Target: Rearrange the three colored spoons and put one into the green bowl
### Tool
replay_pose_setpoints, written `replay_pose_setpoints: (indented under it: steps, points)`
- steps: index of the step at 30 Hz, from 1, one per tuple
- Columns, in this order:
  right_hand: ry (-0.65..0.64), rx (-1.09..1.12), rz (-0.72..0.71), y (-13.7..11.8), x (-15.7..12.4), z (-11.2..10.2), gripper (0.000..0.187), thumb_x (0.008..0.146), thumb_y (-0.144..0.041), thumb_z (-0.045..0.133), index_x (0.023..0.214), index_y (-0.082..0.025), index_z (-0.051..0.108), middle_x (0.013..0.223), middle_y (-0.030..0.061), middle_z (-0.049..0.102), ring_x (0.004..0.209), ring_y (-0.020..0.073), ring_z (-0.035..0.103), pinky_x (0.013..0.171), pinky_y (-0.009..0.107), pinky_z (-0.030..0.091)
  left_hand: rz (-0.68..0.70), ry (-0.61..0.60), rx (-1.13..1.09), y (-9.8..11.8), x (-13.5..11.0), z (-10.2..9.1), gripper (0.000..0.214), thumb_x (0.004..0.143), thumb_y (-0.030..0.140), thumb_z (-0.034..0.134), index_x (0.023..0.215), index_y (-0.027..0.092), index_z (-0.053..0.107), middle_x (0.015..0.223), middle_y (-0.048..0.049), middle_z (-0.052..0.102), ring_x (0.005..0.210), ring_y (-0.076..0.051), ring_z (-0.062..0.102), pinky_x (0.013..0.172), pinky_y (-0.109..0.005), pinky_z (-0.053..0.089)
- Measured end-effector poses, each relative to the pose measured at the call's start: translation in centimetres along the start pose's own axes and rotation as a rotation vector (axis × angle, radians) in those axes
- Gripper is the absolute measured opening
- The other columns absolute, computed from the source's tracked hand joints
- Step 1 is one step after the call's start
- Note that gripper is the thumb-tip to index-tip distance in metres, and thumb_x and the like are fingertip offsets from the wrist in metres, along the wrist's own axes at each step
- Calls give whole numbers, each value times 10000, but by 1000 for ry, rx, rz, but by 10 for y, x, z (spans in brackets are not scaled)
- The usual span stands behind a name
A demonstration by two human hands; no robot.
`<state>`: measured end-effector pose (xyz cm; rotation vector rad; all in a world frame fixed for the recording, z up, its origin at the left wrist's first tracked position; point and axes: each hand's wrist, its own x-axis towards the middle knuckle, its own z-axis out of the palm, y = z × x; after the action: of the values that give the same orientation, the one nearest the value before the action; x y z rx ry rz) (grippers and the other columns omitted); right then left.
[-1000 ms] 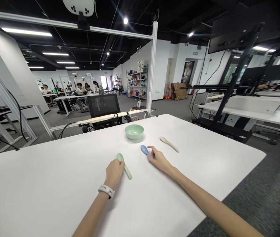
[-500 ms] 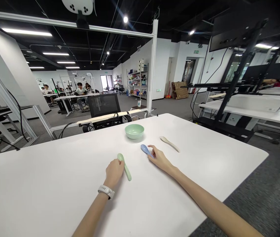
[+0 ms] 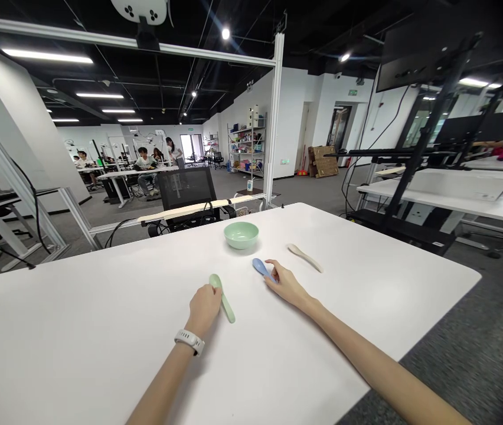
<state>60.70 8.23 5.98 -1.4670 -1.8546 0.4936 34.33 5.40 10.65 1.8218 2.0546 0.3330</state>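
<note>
My left hand (image 3: 203, 306), with a pale watch band at its wrist, is closed on a light green spoon (image 3: 228, 308) around the middle of its length. The spoon's bowl points away from me and its handle end slants toward me. Further right, my right hand (image 3: 287, 285) has its thumb and fingers curled around the handle of a blue spoon (image 3: 259, 267); part of that handle is hidden by the hand. A mint green bowl (image 3: 241, 243) stands upright beyond both hands. To the right of it lies a cream spoon (image 3: 305, 257), untouched.
Everything rests on a white table (image 3: 101, 330) with rounded corners. Behind its far edge are a black mesh chair (image 3: 187, 188) and a metal frame (image 3: 273, 118). Black stands and another white desk (image 3: 468, 203) are on the right. Several people sit or stand far back.
My hands and the spoons have stayed almost in place; the view has shifted very slightly. In the background, a standing person has come into sight.
</note>
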Motion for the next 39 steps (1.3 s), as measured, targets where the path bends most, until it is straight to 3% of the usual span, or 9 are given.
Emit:
replay_pose_setpoints:
  steps: [11,19,25,29,34,36,39]
  points:
    - [28,15,-9,1,1,0,458,880,-313,577,1322,-190,593,788,-32,592,710,178,557,706,313,450,4,14,-19,0,-2,-2,468,992,315,368,1040,88,774,1041,-182,826,890,-237,735,742,-319,440]
    - [25,12,-19,3,2,1,455,897,-322,567,1333,-192,579,797,-26,583,728,183,559,717,315,450,5,15,-38,-2,1,0,440,1004,324,376,944,125,763,985,-161,825,879,-229,728,739,-316,436]
    - [36,14,-16,3,3,0,451,891,-320,570,1323,-193,588,793,-24,601,724,184,569,719,314,462,20,26,-66,-6,5,6,381,1021,466,487,889,179,700,919,-70,787,836,-186,704,824,-343,504]
    - [30,7,-7,1,2,0,454,898,-338,567,1327,-188,590,809,-15,621,729,188,579,735,324,476,64,75,-87,-16,6,0,445,1018,379,343,770,191,660,865,-140,789,816,-232,720,746,-338,472]
    - [20,-11,13,-1,2,-2,506,959,-457,525,1359,-155,589,823,11,636,752,209,602,749,347,494,115,233,-66,-63,-2,-46,481,986,486,244,770,245,600,883,-147,766,846,-276,692,828,-398,502]
    - [18,-21,25,1,4,-6,526,987,-501,493,1359,-145,604,848,33,662,775,219,625,769,355,507,122,299,-34,-97,-9,-68,442,939,520,263,745,268,571,885,-165,745,928,-324,674,926,-458,504]
    - [24,-65,27,7,12,-15,470,1019,-454,467,1333,-156,650,957,86,723,892,244,679,853,374,527,139,389,31,-166,-17,-89,371,846,534,331,799,275,593,975,-180,752,1050,-376,657,1055,-524,483]
